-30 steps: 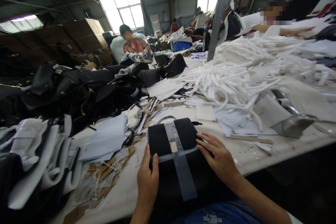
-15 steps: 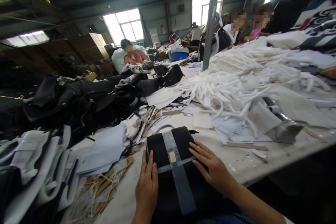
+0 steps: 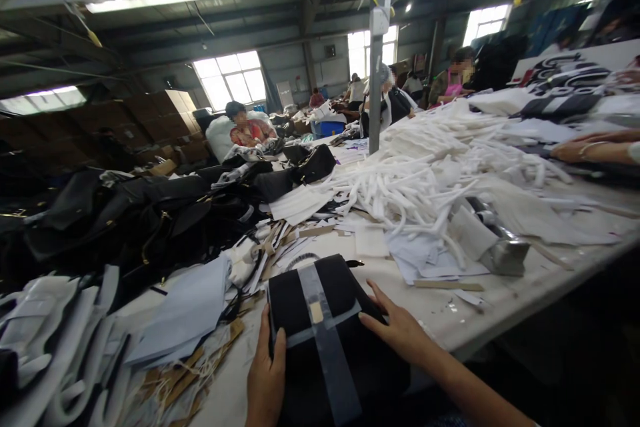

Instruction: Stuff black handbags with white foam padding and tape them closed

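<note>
A black handbag (image 3: 325, 280) stands in front of me on the near edge of the table, leaning toward me. A translucent strip (image 3: 330, 360) runs down its middle over a small pale patch. My left hand (image 3: 267, 367) grips its left edge, thumb on the front and fingers along the side. My right hand (image 3: 397, 327) holds its right edge, thumb on the front, index finger stretched along the side, the other fingers partly hidden behind. A rounded handle (image 3: 301, 260) stands up behind the bag, and a small dark tab with a metal end sticks out at upper right.
White foam strips (image 3: 395, 187) heap beyond the bag. Black bags (image 3: 115, 220) pile up at left, near white paper sheets (image 3: 185, 313). A tape dispenser (image 3: 495, 240) stands at right. A co-worker's hands (image 3: 590, 147) work at far right. A post (image 3: 375, 87) rises from the table.
The view has turned slightly right and up, bringing a co-worker's arms in at right. My right hand has slid from the bag's front to its right edge; my left remains at the left edge.
</note>
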The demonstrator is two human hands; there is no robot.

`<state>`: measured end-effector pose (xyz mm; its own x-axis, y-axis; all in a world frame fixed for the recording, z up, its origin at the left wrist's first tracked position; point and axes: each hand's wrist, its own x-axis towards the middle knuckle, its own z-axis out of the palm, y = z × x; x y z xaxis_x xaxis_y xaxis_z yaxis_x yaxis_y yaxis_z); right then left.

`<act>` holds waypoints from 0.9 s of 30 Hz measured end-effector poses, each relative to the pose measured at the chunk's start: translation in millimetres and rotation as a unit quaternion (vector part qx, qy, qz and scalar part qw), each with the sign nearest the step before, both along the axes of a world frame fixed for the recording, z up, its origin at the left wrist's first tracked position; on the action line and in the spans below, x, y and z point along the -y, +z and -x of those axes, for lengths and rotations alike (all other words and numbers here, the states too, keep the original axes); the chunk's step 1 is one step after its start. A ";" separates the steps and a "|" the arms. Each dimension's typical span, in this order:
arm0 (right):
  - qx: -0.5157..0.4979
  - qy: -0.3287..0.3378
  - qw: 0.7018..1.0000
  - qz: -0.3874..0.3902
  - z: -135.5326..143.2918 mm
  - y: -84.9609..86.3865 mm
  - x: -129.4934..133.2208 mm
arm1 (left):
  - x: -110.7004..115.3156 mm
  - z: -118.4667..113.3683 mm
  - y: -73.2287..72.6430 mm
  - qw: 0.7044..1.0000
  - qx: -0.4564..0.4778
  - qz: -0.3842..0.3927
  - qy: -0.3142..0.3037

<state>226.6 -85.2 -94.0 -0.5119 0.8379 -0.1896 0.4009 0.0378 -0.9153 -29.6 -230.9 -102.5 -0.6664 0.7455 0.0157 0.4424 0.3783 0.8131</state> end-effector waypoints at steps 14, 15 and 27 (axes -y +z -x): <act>-0.099 0.096 0.982 0.129 -1.7 -2.4 -23.6 | 7.1 23.3 -0.1 0.993 0.114 -0.024 0.002; -0.074 0.102 0.986 0.111 -3.3 -4.3 -24.1 | 4.2 30.3 6.1 0.994 0.103 -0.033 0.009; 0.055 0.178 0.983 -0.005 -14.6 6.6 -33.9 | -183.2 109.9 69.1 0.966 -0.154 0.011 -0.207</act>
